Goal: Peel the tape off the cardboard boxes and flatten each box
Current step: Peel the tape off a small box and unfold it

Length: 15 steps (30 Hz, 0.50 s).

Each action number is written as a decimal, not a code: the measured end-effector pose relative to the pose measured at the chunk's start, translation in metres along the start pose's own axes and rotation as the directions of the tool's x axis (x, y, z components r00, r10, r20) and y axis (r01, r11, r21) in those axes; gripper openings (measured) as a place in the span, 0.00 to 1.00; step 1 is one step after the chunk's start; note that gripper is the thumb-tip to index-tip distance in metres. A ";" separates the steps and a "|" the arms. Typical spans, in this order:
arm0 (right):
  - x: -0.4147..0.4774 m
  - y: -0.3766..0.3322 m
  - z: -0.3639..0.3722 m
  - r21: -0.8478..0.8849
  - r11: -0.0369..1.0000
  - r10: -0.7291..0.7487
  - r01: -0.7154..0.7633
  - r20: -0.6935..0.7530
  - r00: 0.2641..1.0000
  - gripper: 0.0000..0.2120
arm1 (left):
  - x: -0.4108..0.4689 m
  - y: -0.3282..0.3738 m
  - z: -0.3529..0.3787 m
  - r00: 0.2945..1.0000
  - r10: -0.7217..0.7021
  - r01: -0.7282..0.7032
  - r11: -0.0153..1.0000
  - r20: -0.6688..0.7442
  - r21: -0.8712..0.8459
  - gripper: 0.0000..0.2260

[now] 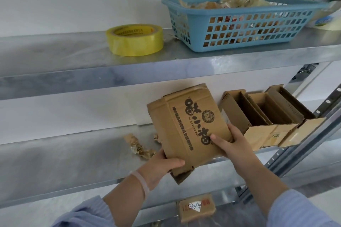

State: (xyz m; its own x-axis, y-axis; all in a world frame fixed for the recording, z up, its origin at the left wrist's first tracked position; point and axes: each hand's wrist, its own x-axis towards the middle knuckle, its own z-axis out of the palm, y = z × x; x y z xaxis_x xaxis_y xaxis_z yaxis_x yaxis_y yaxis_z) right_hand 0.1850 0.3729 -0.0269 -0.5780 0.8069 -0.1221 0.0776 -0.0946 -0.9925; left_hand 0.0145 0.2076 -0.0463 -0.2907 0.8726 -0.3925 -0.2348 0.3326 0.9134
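A brown cardboard box (188,125) with black printed characters is held tilted over the front of the middle metal shelf (73,155). My left hand (164,166) grips its lower left corner, thumb on top. My right hand (228,142) grips its right edge, thumb on the printed face. Crumpled strips of peeled tape (139,146) lie on the shelf just left of the box. To the right, opened cardboard boxes (267,118) stand packed together on the same shelf.
The upper shelf (55,64) carries a yellow tape roll (135,39), a blue basket (239,22) full of tape scraps and a pale tape roll (324,14) at the far right. A small labelled box (196,208) lies below. A steel upright (311,140) rises on the right.
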 end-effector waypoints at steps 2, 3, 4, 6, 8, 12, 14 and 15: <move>0.001 -0.010 -0.005 -0.162 0.982 -0.103 0.100 -0.011 0.995 0.28 | 0.001 -0.002 0.001 1.000 -0.008 0.005 0.997 0.030 0.076 0.31; 0.002 -0.015 -0.009 -0.234 0.962 -0.148 0.140 -0.017 0.989 0.29 | 0.001 -0.002 0.000 0.999 -0.009 0.003 0.992 0.048 0.127 0.29; 0.003 -0.020 -0.012 -0.298 0.938 -0.189 0.176 -0.018 0.982 0.30 | 0.002 -0.003 -0.002 0.999 -0.008 0.001 0.987 0.043 0.163 0.26; 0.007 -0.026 -0.019 -0.391 0.889 -0.257 0.240 0.008 0.966 0.33 | 0.004 -0.005 -0.008 0.998 -0.003 0.013 0.987 -0.059 0.159 0.19; 0.008 -0.031 -0.023 -0.483 0.829 -0.296 0.282 0.049 0.954 0.36 | 0.006 -0.006 -0.017 0.981 0.020 -0.010 0.999 -0.194 0.051 0.14; 0.010 -0.040 -0.030 -0.711 0.578 -0.396 0.400 0.184 0.899 0.39 | 0.011 0.003 -0.034 0.955 0.017 -0.049 0.994 -0.297 -0.100 0.14; 0.015 -0.045 -0.032 -0.769 0.457 -0.377 0.447 0.287 0.881 0.39 | 0.016 0.006 -0.038 0.941 0.019 -0.061 0.992 -0.338 -0.114 0.16; 0.019 -0.046 -0.032 -0.790 0.405 -0.343 0.461 0.336 0.877 0.39 | 0.017 0.006 -0.039 0.933 0.017 -0.071 0.988 -0.359 -0.137 0.14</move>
State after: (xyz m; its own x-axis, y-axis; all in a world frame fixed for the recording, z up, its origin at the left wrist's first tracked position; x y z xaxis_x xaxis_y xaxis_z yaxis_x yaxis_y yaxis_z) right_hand 0.1966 0.4107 0.0167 -0.8067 0.5443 0.2302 0.4066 0.7939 -0.4522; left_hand -0.0285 0.2104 -0.0518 -0.6087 0.6913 -0.3893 -0.3382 0.2178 0.9155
